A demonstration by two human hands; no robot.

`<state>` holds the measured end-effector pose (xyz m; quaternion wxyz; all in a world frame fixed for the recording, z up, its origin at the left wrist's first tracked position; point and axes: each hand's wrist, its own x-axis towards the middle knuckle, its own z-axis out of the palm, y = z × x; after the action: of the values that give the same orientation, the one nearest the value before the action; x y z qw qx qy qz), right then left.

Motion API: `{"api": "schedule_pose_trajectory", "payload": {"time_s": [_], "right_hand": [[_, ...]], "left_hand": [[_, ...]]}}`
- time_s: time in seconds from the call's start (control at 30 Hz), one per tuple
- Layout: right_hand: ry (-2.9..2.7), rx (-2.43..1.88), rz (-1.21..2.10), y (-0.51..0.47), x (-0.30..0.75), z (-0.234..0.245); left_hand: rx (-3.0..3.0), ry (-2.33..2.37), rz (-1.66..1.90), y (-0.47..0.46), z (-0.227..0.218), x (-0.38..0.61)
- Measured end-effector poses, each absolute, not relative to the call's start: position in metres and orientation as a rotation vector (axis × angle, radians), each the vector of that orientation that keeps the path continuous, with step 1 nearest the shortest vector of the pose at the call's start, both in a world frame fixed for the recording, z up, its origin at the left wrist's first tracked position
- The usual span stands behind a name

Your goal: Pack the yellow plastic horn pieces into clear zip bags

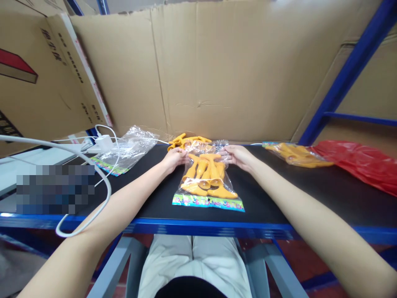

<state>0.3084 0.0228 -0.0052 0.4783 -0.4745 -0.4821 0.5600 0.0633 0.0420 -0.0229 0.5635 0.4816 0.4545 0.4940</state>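
A clear plastic bag with a colourful printed header strip lies on the black table top, holding several orange plastic pieces. My left hand pinches the bag's far left corner, fingers closed on the film. My right hand grips the far right corner the same way. Just beyond the bag sits a loose heap of orange pieces, touching its open end.
An empty clear bag lies at the left beside a white charger and its cable. Another filled bag and red plastic lie at the right. Cardboard walls the back; blue rack posts stand right.
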Motion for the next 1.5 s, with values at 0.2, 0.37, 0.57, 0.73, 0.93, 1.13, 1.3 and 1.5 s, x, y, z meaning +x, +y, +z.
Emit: {"api": "schedule_pose_trajectory", "payload": {"time_s": [0.2, 0.37, 0.57, 0.73, 0.93, 1.13, 1.3, 1.5], "right_hand": [[-1.244, -1.123, 1.485, 0.020, 0.303, -0.015], [-1.285, -1.182, 1.433, 0.024, 0.308, -0.020], [-1.302, -1.186, 1.390, 0.032, 0.313, -0.024], [-1.353, -1.095, 1.442, 0.035, 0.318, -0.027], [-1.446, -1.118, 1.310, 0.037, 0.318, -0.030], [-1.744, -1.178, 0.901, 0.039, 0.313, -0.028], [-1.979, -1.158, 0.798, 0.041, 0.314, -0.029], [-2.052, -1.225, 0.755, 0.037, 0.314, -0.027]], "left_hand": [[1.183, 1.004, 1.041, 0.050, -0.030, 0.056], [1.228, 1.045, 0.994, 0.050, -0.028, 0.050], [1.273, 1.051, 0.977, 0.053, -0.026, 0.044], [1.271, 1.068, 0.987, 0.057, -0.027, 0.042], [1.248, 1.085, 1.005, 0.059, -0.028, 0.044], [1.327, 1.135, 1.066, 0.056, -0.030, 0.049], [1.667, 1.239, 1.082, 0.061, -0.036, 0.049], [2.474, 1.359, 0.975, 0.060, -0.034, 0.045]]}}
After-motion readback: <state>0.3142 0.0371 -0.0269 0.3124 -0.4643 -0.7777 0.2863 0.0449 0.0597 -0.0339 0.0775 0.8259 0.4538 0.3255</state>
